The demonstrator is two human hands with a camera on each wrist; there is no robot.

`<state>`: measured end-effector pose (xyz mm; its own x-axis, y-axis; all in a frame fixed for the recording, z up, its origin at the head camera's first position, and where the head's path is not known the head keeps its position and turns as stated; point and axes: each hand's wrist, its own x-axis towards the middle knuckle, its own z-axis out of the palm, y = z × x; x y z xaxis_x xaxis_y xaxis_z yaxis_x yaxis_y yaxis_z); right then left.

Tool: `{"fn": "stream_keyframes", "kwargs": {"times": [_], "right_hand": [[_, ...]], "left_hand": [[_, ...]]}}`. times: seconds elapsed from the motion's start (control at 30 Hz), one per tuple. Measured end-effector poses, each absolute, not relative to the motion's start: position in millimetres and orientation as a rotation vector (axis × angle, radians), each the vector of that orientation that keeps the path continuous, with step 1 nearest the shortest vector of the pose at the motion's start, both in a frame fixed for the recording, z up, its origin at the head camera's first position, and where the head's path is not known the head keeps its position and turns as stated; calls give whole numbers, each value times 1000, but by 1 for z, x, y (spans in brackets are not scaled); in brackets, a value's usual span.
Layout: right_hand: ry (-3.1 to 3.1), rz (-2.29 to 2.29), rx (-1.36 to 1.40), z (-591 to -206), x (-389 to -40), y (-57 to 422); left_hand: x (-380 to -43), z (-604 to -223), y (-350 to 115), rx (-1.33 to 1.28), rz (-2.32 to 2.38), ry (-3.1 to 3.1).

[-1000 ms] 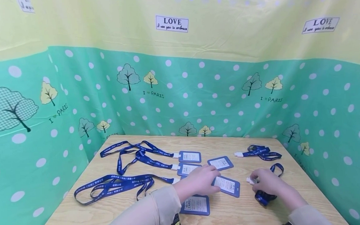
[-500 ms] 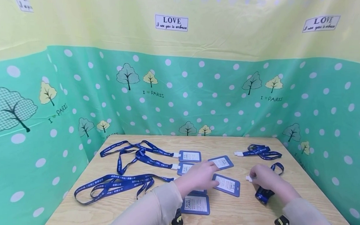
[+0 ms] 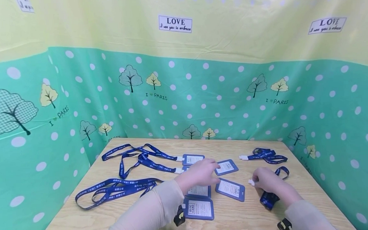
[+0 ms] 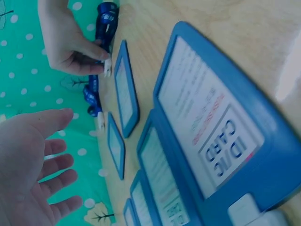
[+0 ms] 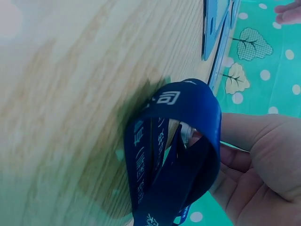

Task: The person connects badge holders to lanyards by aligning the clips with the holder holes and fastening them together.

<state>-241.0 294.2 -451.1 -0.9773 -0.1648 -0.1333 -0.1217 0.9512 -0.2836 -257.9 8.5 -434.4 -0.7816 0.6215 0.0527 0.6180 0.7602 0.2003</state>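
My left hand (image 3: 199, 177) hovers over the badge holders with its fingers relaxed. In the left wrist view this hand (image 4: 28, 165) shows thumb and fingers apart with nothing between them. Just right of its fingertips lie two loose blue badge holders, an upper one (image 3: 226, 167) and a lower one (image 3: 230, 189). My right hand (image 3: 270, 183) pinches the white clip (image 3: 251, 182) of a dark blue lanyard (image 3: 268, 200). The lanyard's strap (image 5: 188, 106) loops below that hand in the right wrist view, partly hiding the fingertips.
Several badge holders form a column, the nearest one (image 3: 199, 209) in front and another (image 3: 193, 159) at the back. Blue lanyards (image 3: 121, 190) stretch left from them. A folded lanyard (image 3: 266, 155) with a white clip lies at back right. Polka-dot curtain (image 3: 183, 94) encloses the wooden table (image 3: 236, 218).
My left hand has drawn left and back, off the lower loose badge holder. My right hand has shifted slightly left with the lanyard clip.
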Motion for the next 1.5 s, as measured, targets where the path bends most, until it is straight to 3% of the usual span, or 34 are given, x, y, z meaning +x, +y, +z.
{"fn": "stream_keyframes", "kwargs": {"times": [0.63,0.9,1.5], "right_hand": [[2957,-409,-239,-454,-242,296],[2956,-440,-215,-455,-241,300],[2941,-470,-214,-456,-238,302]], "left_hand": [[-261,-402,19,1235,361,2809],[-259,-414,33,1306,281,2768],[-247,-447,44,1202,110,2762]]}}
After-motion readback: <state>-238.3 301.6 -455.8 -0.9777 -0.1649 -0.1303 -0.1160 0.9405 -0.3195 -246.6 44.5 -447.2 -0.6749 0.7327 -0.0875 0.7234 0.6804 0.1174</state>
